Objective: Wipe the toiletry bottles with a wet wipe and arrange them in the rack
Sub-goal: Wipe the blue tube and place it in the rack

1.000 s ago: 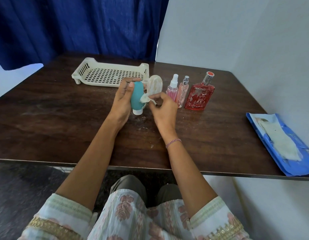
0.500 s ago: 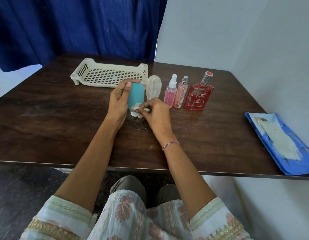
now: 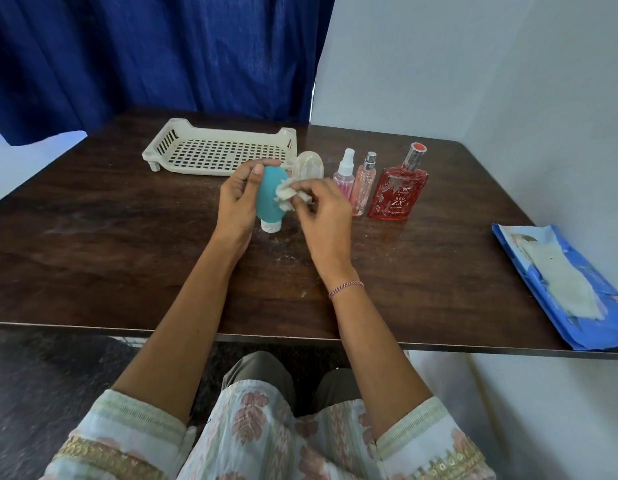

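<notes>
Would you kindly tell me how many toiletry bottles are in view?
5. A teal bottle, cap down, in the left hand; a clear oval bottle behind it; rightwards a white-capped pink spray bottle, a silver-capped pink bottle and a red perfume bottle. None seems hidden.

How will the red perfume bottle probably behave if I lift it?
The red perfume bottle looks like liquid-filled glass, so it is probably heavy for its size and breakable. Its smooth flat sides may slip; its wide base should resist tipping.

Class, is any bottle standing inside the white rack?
No: the left hand holds the teal bottle, and the other four bottles stand on the table beside the rack.
</notes>
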Tool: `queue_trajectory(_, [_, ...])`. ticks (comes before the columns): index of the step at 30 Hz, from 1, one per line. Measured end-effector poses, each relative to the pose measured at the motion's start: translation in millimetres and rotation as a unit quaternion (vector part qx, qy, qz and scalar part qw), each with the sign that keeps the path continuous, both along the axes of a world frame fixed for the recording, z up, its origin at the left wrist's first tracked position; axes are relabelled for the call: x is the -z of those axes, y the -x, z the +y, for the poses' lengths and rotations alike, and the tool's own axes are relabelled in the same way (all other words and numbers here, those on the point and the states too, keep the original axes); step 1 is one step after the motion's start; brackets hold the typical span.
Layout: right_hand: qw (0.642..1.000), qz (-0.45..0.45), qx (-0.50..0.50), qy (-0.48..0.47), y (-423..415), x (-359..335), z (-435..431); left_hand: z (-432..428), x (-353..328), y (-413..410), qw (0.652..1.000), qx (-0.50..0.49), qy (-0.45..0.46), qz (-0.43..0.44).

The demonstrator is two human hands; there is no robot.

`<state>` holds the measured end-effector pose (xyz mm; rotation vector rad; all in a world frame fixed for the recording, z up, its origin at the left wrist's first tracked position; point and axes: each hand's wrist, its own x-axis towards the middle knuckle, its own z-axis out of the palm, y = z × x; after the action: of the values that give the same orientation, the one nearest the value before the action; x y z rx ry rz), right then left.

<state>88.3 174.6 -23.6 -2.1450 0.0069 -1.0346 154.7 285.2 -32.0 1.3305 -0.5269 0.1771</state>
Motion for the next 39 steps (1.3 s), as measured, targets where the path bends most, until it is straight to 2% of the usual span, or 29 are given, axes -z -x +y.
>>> queue_trajectory(3, [0.996,0.001,-0.055,0.064,0.1,1.7,11.4,1.5,1.8,-2.4,1.0,0.019,0.004,0.002])
queue_trajectory(7, [0.989,0.056,-0.058,0.122,-3.6,6.0,12.3,1.0,3.4,-3.1,1.0,0.008,-0.002,0.01])
queue_trajectory(13, [0.968,0.2,-0.067,0.136,-5.0,12.4,0.9,-0.4,5.1,-3.6,1.0,-0.013,-0.017,0.011])
queue_trajectory(15, [0.978,0.181,-0.037,0.099,-4.3,10.3,-5.9,-2.0,3.9,-2.3,1.0,-0.009,-0.013,0.011])
queue_trajectory(19, [0.999,0.01,0.037,-0.026,-1.7,1.3,-10.6,0.2,1.3,-1.5,1.0,-0.01,-0.008,0.013])
queue_trajectory(21, [0.999,-0.028,0.028,-0.027,-2.7,-1.0,-7.9,0.9,0.9,-2.5,1.0,-0.007,-0.006,0.007])
queue_trajectory(26, [0.998,0.001,-0.031,0.046,-4.2,1.0,0.5,0.4,2.9,-2.5,1.0,0.0,-0.007,0.002])
queue_trajectory(31, [0.992,0.091,-0.044,0.073,-5.0,7.1,-4.0,1.3,3.8,-3.2,1.0,-0.012,-0.017,0.009])
queue_trajectory(39, [0.983,0.137,-0.02,0.118,-7.5,14.3,-3.0,2.5,2.3,-2.8,1.0,-0.019,-0.015,0.009])
